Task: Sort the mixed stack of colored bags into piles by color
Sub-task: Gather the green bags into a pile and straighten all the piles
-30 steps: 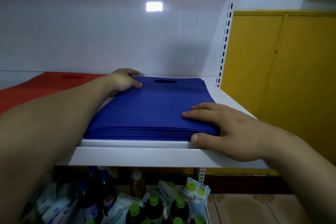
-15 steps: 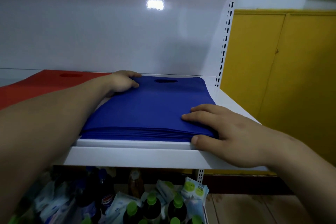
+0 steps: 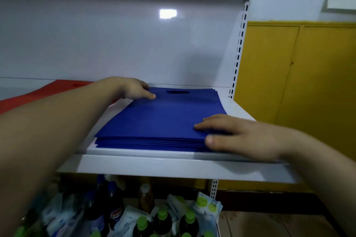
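Observation:
A flat stack of blue bags (image 3: 163, 119) with a cut-out handle lies on the white shelf (image 3: 173, 167). My left hand (image 3: 131, 87) rests on the stack's far left corner, fingers laid on top. My right hand (image 3: 240, 136) lies on the near right corner, fingers flat on the top bag and the thumb against the stack's front edge. A pile of red bags (image 3: 48, 92) lies to the left on the same shelf, mostly hidden behind my left arm.
The shelf's white back panel and a slotted upright (image 3: 238, 48) close off the rear and right. A yellow cabinet (image 3: 298, 82) stands to the right. The lower shelf holds green-capped bottles (image 3: 163, 221) and packets.
The view has shifted slightly. Both hands stay on the blue stack in nearly the same places; the right hand has slid a little along the near corner.

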Demonstrator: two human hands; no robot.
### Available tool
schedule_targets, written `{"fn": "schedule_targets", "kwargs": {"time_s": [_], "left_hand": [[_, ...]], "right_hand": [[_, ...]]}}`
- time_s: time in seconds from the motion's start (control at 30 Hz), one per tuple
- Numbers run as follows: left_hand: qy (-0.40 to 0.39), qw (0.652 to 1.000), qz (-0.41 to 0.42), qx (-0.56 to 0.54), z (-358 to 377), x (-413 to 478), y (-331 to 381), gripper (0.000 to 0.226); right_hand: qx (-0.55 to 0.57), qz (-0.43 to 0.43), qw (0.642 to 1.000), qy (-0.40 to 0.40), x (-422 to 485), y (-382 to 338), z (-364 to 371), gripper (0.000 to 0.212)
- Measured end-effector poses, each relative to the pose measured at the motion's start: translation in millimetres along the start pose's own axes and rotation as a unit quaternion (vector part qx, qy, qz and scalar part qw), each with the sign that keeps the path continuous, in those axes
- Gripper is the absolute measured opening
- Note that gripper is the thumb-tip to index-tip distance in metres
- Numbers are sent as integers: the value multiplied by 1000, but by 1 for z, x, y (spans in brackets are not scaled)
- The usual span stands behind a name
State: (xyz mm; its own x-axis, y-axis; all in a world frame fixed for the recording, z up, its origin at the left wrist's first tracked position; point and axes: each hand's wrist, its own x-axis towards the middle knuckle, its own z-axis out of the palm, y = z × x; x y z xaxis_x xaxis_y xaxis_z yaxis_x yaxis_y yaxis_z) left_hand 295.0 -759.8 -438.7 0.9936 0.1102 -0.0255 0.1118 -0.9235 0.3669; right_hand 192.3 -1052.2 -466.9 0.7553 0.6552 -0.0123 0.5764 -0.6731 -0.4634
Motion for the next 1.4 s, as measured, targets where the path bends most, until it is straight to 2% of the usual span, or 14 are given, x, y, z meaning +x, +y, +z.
{"fn": "schedule_targets", "kwargs": {"time_s": [0.07,0.13,0.23,0.37,0.53,0.7,0.83,1.0,1.17,1.3,1.4], "left_hand": [[14,1000,-5,5,-9,-14,2,64],[25,1000,-3,3,-12,-27,-2,64],[27,999,-13,-17,-2,-38,-17,66],[59,991,-49,-107,15,-43,-26,77],[26,978,-54,-199,26,-50,-19,56],[28,984,-48,-169,27,-47,-25,74],[22,985,-42,-167,28,-46,-27,71],[8,984,-43,-172,29,-47,-27,69],[-11,979,-36,-201,19,-70,-22,70],[1,995,28,-94,13,-108,-26,83],[-30,995,91,-12,26,-133,-23,99]], "right_hand": [[100,15,995,20,8,2,-21,80],[137,42,987,70,28,11,-40,83],[91,101,982,130,77,33,-49,67],[68,189,971,133,125,57,-43,66],[105,234,954,156,154,73,-48,62],[134,236,948,166,170,75,-39,63],[120,250,940,200,174,84,-40,63],[99,231,951,177,179,88,-35,58],[71,231,956,167,180,91,-34,62],[-7,226,963,147,179,86,-40,77],[-83,195,970,116,179,78,-45,88]]}}
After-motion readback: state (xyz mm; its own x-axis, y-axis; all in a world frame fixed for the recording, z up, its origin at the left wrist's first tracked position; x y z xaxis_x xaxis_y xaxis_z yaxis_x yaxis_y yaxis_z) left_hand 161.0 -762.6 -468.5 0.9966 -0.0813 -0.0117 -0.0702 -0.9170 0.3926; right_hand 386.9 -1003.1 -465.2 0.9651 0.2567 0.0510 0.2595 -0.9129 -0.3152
